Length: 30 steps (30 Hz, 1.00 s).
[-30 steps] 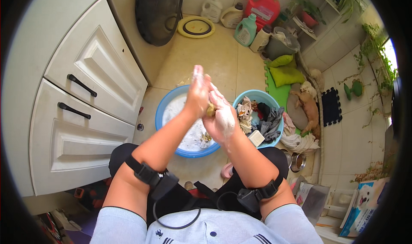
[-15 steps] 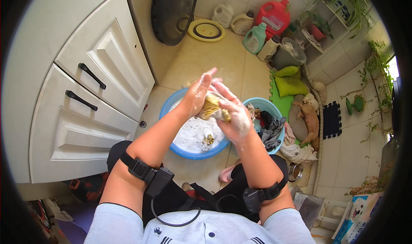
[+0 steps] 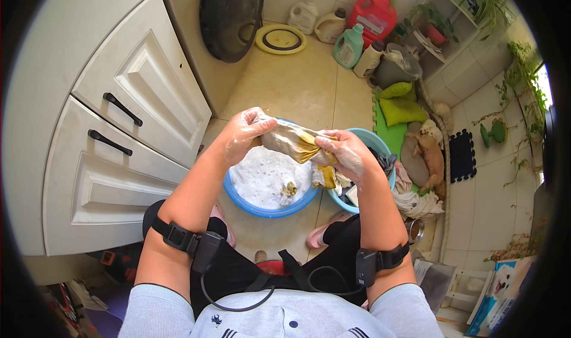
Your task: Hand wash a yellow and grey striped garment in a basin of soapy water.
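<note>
A wet, pale grey sock (image 3: 285,137) with mustard-yellow patches is stretched between my two hands above a blue basin (image 3: 270,212) of white suds. My left hand (image 3: 242,137) pinches one end, thumb on top. Closed on the other end is my right hand (image 3: 348,152), and a yellow and white part dangles below it. Foam clings to the fingers of both hands. Among the suds lies a small crumpled yellow and white cloth (image 3: 288,192). To the right stands a light-blue tub (image 3: 367,137) with dark and pale laundry in it, partly covered by my right hand and forearm.
White cabinets (image 3: 140,82) flank the left side. Along the back are a yellow collapsible basin (image 3: 281,39), a red detergent jug (image 3: 373,16), a green bottle (image 3: 348,45) and a grey bucket (image 3: 395,67). A dog (image 3: 429,153) lies at right beside green cushions (image 3: 399,113).
My hands were pressed together around the bunched sock. They have moved apart, drawing it out lengthwise, the left hand going left and the right hand going right over the light-blue tub.
</note>
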Each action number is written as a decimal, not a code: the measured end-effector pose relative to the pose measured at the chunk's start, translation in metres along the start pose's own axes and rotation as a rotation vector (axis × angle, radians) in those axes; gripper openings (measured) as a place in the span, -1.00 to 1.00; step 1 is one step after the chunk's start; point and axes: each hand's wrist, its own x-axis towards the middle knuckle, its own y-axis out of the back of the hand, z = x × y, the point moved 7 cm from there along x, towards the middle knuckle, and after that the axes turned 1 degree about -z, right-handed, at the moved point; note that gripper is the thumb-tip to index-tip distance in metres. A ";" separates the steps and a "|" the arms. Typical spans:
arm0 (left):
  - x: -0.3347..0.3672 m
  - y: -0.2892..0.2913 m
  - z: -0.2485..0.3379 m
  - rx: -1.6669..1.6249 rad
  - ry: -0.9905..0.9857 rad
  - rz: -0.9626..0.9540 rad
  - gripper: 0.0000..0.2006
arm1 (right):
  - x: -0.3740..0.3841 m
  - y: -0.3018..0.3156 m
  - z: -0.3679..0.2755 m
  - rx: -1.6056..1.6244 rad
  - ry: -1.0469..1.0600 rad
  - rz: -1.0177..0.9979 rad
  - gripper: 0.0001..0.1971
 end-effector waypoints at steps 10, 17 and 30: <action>0.001 0.006 -0.003 0.094 -0.113 0.176 -0.80 | 0.007 0.002 -0.001 0.428 0.095 -0.114 -0.71; -0.004 -0.007 0.021 0.898 -0.397 0.539 -0.69 | 0.025 -0.004 0.011 0.929 0.117 -0.089 -0.75; -0.009 -0.083 0.023 1.129 -0.897 0.489 -0.69 | 0.044 -0.033 0.030 0.807 0.176 0.352 -0.73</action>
